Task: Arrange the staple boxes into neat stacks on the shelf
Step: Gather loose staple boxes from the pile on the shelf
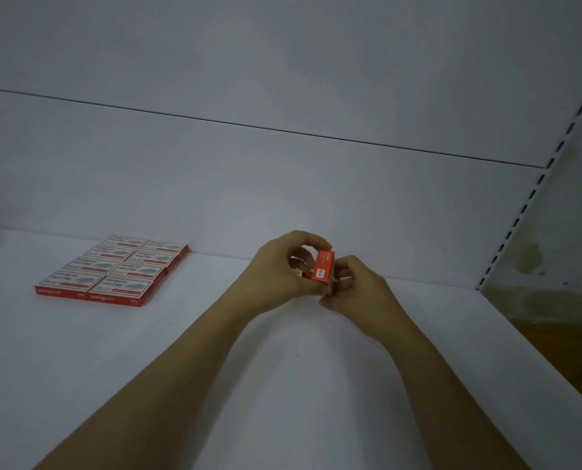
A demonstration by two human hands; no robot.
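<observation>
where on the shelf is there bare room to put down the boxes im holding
Bare shelf lies between the laid-out boxes and the hands, and in front of those boxes toward the near edge. More runs right of the right hand to the slotted upright. The left hand and right hand hold the red box. The far-left corner is crowded.

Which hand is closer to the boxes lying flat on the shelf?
Left. The left hand is to the right of the flat boxes; the right hand is farther right still. Both hold a red box.
</observation>
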